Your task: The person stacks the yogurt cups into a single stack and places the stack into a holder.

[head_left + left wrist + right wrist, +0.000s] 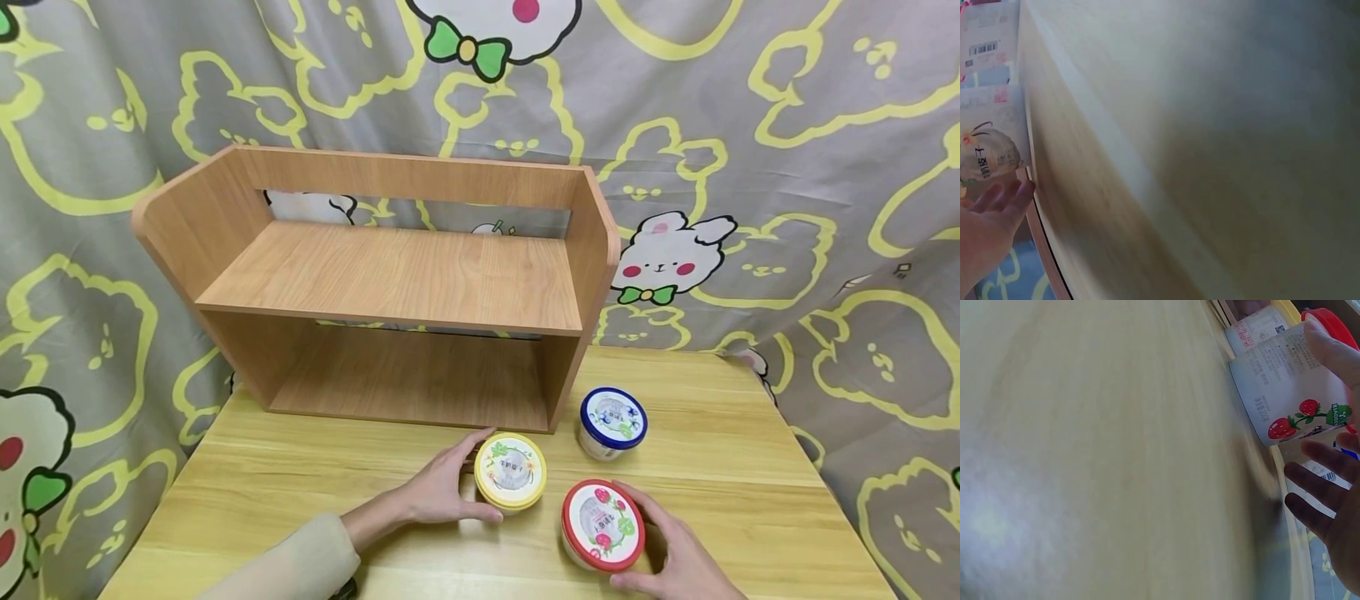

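A round tub with a yellow lid (511, 471) stands on the table, and my left hand (442, 490) curves loosely at its left side, thumb in front and fingers behind. In the left wrist view the fingers of that hand (988, 228) are relaxed by the printed wall of the tub (991, 134). Nearer and to the right is a red-lidded tub (602, 525) with strawberry pictures. Beside it is my right hand (678, 558). The right wrist view shows its thumb (1332, 353) against this tub (1291, 387), with several fingers spread apart from its wall.
A blue-lidded tub (613, 419) stands behind the red one, right of the shelf. The two-tier wooden shelf (405, 271) occupies the back left of the wooden table (720, 467). A patterned curtain (795, 167) hangs behind and at both sides.
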Available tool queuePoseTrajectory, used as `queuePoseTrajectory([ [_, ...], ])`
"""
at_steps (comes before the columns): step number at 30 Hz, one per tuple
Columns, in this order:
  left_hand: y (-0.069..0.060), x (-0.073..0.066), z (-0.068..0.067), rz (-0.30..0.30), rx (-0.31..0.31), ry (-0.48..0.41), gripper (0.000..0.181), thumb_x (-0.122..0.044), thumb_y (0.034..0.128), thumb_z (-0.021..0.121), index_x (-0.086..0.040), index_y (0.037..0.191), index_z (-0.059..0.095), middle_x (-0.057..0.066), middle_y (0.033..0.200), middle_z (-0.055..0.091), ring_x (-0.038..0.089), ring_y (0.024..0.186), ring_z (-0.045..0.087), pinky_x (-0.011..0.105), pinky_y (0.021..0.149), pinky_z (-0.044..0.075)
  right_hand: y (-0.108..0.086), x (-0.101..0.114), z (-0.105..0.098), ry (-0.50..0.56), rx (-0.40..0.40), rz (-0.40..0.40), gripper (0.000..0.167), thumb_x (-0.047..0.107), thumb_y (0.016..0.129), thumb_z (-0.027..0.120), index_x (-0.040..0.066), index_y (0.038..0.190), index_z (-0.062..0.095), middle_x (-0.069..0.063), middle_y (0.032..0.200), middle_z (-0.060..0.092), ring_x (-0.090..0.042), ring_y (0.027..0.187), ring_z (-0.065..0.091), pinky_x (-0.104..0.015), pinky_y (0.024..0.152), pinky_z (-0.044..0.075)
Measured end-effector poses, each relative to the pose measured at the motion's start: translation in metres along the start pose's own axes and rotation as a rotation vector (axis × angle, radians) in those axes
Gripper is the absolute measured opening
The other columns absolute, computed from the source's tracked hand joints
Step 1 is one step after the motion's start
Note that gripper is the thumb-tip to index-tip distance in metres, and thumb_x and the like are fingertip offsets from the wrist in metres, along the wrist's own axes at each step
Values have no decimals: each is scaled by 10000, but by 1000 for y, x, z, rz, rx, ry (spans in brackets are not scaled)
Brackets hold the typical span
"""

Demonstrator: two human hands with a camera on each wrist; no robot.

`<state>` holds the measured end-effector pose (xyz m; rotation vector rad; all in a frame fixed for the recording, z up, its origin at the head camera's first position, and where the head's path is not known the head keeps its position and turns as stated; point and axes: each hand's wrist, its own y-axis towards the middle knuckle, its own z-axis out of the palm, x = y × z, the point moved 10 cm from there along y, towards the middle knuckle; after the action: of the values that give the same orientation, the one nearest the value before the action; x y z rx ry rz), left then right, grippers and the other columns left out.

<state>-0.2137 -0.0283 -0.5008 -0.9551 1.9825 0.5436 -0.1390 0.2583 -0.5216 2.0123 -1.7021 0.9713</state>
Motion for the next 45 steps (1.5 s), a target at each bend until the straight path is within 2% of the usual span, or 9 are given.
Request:
queuePoseTrajectory([
  [3, 1, -1, 1, 14, 0, -7, 1173, -405, 770, 952, -78, 1655, 255, 71, 1600, 518, 285, 1400, 581, 449, 1194, 489, 1, 0, 1, 20, 12, 16, 1057, 531, 747, 921, 271, 1606, 362, 45, 1546, 573, -127, 1363, 556, -492, 1134, 513],
  [9, 3, -4, 1, 25, -10, -22, 1127, -404, 782, 944, -90, 1644, 290, 43, 1583, 535, 261, 1396, 583, 421, 1194, 490, 3, 2, -1, 42, -1, -8, 1053, 504, 725, 945, 239, 1587, 401, 67, 1510, 599, -50, 1328, 561, -277, 1108, 467],
  [16, 4, -5, 2, 46, -11, -58, 1068, -390, 785, 945, -132, 1619, 330, 2, 1552, 552, 220, 1402, 569, 387, 1194, 491, 3, 1, -1, 55, -6, -21, 1022, 486, 738, 943, 223, 1574, 417, 69, 1490, 614, -6, 1297, 564, -226, 1083, 465],
  [22, 3, -5, 2, 44, -7, -75, 1040, -401, 786, 942, -183, 1608, 343, -21, 1549, 553, 189, 1402, 567, 363, 1195, 489, 4, 1, 5, 132, 59, -12, 1036, 432, 777, 925, 220, 1613, 350, -7, 1536, 574, 35, 1279, 534, -173, 1047, 484],
  [24, 3, -5, 3, 39, -5, -75, 1039, -410, 787, 940, -190, 1608, 343, -29, 1552, 551, 181, 1401, 567, 358, 1195, 488, 4, 1, 6, 151, 77, 1, 1046, 421, 783, 920, 224, 1624, 330, -21, 1554, 557, 45, 1283, 522, -172, 1050, 494],
  [30, 2, -4, 3, 31, -2, -72, 1037, -428, 791, 933, -194, 1608, 340, -39, 1553, 546, 180, 1405, 565, 358, 1194, 491, 4, 7, 4, 137, 43, -49, 1049, 368, 776, 937, 194, 1622, 341, -11, 1549, 566, 42, 1312, 527, -197, 1084, 481],
  [37, 2, -4, 3, 31, -4, -72, 1027, -423, 789, 936, -204, 1602, 348, -46, 1539, 556, 174, 1399, 569, 354, 1194, 491, 6, 6, 7, 179, 68, -18, 1006, 364, 812, 903, 213, 1622, 326, -14, 1560, 546, 63, 1297, 514, -178, 1079, 492],
  [41, 2, -4, 3, 29, -4, -71, 1026, -422, 787, 937, -210, 1601, 350, -48, 1535, 558, 171, 1392, 573, 353, 1192, 491, 5, 11, 3, 144, 16, -80, 1011, 371, 787, 932, 198, 1607, 365, 15, 1529, 581, 49, 1298, 546, -189, 1081, 479],
  [45, 3, -4, 3, 29, -5, -68, 1023, -425, 787, 936, -215, 1600, 351, -51, 1534, 558, 168, 1390, 573, 353, 1193, 490, 3, 17, -4, 76, -66, -141, 1024, 388, 741, 966, 254, 1589, 407, 69, 1497, 613, 40, 1305, 564, -237, 1089, 472],
])
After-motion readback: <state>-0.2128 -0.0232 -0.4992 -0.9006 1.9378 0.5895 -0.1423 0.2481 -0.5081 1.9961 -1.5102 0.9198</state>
